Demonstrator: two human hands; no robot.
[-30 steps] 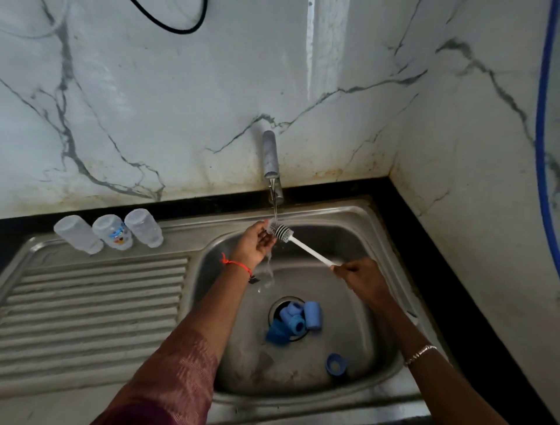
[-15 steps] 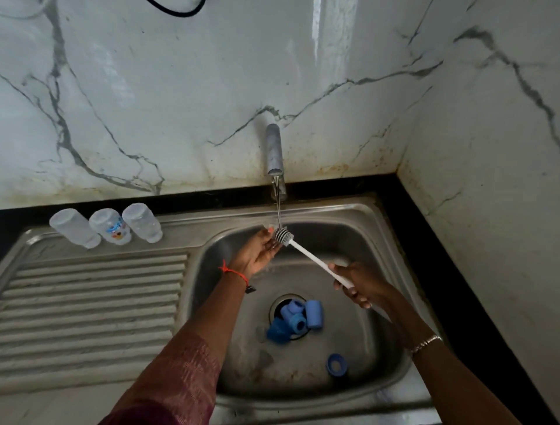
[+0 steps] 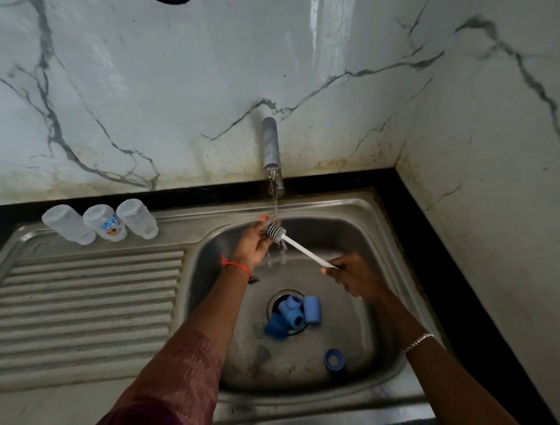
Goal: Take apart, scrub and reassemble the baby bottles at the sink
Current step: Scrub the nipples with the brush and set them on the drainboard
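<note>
**What the sink view keeps back**

The near end of the brush [image 3: 303, 250] handle is buried in the right hand [image 3: 354, 274], which grips it. At the bristles, running water [image 3: 275, 200] smears the fingers of the left hand [image 3: 253, 242], so pinching or merely touching cannot be told. The blue parts [image 3: 292, 315] lie heaped over the drain [image 3: 280, 295], covering most of it; they may be caps and rings, but they overlap. The print on the middle bottle [image 3: 104, 223] is too small to read. The sleeve [image 3: 178, 379] runs off the bottom edge, the draining board [image 3: 85, 303] off the left, a black cable [image 3: 172, 1] off the top.
</note>
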